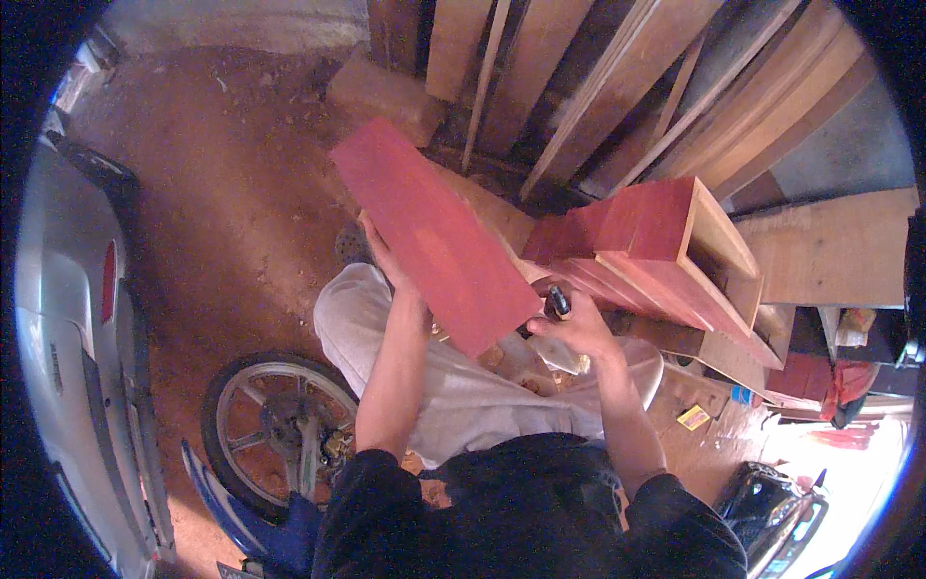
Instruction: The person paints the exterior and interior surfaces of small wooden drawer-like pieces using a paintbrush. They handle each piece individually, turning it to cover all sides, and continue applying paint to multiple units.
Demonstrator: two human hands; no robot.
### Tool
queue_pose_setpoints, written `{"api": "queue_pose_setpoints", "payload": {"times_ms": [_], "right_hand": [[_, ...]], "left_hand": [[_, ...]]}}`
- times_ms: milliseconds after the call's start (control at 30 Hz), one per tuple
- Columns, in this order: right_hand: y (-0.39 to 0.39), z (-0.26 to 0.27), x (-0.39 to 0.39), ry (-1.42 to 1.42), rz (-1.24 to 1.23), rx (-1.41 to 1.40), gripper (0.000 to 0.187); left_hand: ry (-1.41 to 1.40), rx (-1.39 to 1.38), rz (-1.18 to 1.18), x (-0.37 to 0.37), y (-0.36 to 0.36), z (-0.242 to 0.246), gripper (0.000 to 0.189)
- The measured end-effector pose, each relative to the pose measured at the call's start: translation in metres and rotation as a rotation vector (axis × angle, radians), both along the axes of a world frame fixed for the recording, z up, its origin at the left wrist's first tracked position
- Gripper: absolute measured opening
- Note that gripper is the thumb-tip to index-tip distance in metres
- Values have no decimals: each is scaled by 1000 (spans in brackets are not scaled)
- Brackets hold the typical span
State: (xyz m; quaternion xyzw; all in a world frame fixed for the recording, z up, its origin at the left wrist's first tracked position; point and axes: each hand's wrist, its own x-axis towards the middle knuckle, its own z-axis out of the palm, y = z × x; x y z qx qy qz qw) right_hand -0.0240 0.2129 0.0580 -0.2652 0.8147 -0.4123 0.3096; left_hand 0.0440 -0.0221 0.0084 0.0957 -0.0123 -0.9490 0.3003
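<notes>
A long reddish-stained wooden panel (438,239) slants across my lap, its broad flat face up. My left hand (388,253) grips its left edge, with the fingers hidden beneath. At the near right corner of the panel, my right hand (582,326) is closed around a dark-handled tool (558,301). The tool's working end is hidden, so its kind is unclear. Below that hand a pale, whitish item (561,358) shows between my knees. To the right stand red-stained wooden boxes (644,224); the nearest has an open end with bare wood inside.
Wooden planks (579,94) lean along the far wall. A motorcycle wheel (271,434) stands close on my left, with a silver vehicle (65,304) beyond. On the floor at right lie a small yellow box (693,417) and a blue container (744,395). A black motorcycle (759,499) is behind right.
</notes>
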Motion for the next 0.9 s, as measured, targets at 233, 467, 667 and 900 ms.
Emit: {"api": "queue_pose_setpoints", "payload": {"times_ms": [233,467,667,900], "right_hand": [[-6,15,-6,-33,187,-36,46],[-19,32,11,-76,-4,-72,41],[-32,52,-1,-474,-476,-505,25],[-28,51,-19,-745,-582,-510,18]], "left_hand": [[8,-11,-119,0,4,-13,71],[-132,-86,-275,-16,-3,-17,72],[-397,-82,-487,-32,7,-37,75],[-498,-130,-875,-42,10,-81,79]]}}
